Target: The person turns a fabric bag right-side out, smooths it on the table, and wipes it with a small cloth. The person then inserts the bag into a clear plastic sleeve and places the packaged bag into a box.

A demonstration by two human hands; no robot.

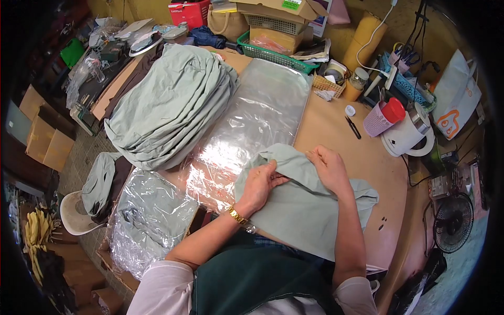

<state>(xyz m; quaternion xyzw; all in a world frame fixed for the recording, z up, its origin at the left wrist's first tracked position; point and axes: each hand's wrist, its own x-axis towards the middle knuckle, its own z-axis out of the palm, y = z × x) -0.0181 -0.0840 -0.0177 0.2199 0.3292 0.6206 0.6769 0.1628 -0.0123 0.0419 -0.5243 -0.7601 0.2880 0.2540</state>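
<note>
The green label (291, 4) on the cardboard box (262, 9) seems to read "GOOD" (its letters are blurred). White lettering (180, 9) on the red box (191, 17) is too small to read; the white bag (457, 94) carries an orange emblem (448, 124).

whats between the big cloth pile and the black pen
Clear plastic beside the pile, then bare brown table up to the pen; head view.
</note>
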